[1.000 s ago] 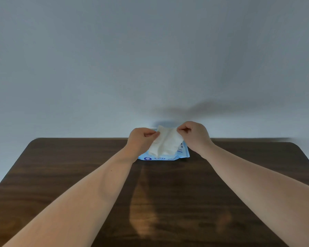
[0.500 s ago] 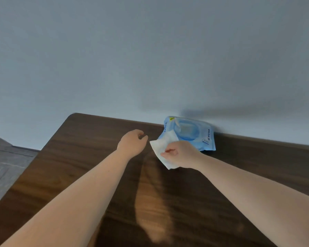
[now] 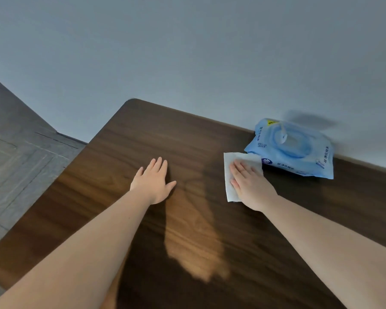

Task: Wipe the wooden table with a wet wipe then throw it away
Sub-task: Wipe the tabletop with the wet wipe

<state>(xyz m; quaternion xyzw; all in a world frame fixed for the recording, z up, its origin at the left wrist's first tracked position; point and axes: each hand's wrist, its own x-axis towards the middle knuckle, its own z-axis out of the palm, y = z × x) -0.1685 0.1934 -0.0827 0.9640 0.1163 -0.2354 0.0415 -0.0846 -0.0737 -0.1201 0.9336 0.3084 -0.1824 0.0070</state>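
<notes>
The right hand point(image 3: 251, 186) is pressing flat, fingers spread, on the white wet wipe point(image 3: 230, 175) lying on the wooden desk point(image 3: 143, 139), touching the blue wipes pack point(image 3: 299, 150) at two o'clock, while the empty left hand point(image 3: 154, 181) is resting flat at nine o'clock.

The dark brown wooden surface point(image 3: 129, 152) with a rounded corner stands against a grey wall. On it lie a flat white wet wipe point(image 3: 228, 175) and, just beside it near the wall, a light blue plastic wipes pack point(image 3: 299, 152). Both hands rest flat, the right hand point(image 3: 251, 186) on the wipe, the left hand point(image 3: 154, 181) on bare wood
</notes>
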